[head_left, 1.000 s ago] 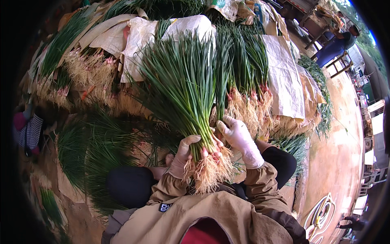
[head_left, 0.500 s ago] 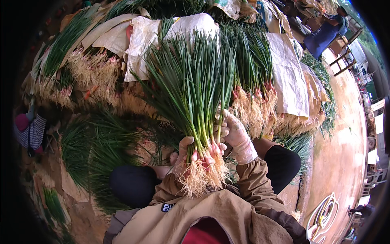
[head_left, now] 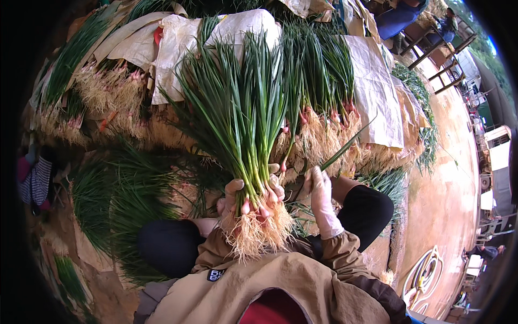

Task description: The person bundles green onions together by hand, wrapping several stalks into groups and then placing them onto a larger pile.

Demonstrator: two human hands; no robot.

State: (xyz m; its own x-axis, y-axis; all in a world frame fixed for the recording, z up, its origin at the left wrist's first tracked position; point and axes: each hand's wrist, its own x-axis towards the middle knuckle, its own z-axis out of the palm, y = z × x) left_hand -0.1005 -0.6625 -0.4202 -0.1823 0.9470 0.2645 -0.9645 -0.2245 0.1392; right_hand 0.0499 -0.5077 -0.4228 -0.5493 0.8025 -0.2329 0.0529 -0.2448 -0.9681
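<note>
My gloved left hand (head_left: 233, 187) is wrapped round the lower stalks of a thick bunch of spring onions (head_left: 243, 129). Thumb and fingertips show on either side; the palm is hidden behind the bunch. Pink bulbs and pale, stringy roots (head_left: 253, 229) hang below the grip, over my lap. To the right, apart from the bunch, my gloved right hand (head_left: 321, 194) is closed on a single green leaf (head_left: 348, 148) that slants up and right from the fingertips.
Ahead stands a heap of spring onions (head_left: 324, 59), roots facing me, partly under pale sacking (head_left: 372, 92). More bunches (head_left: 143, 200) lie at left on the ground. A coiled hose (head_left: 423, 281) rests on the floor at right. Other people (head_left: 399, 19) are at far right and left.
My right hand has moved away from the bunch, right and slightly down, with a leaf now in its fingers. The left hand still grips the bunch. The whole view has shifted slightly.
</note>
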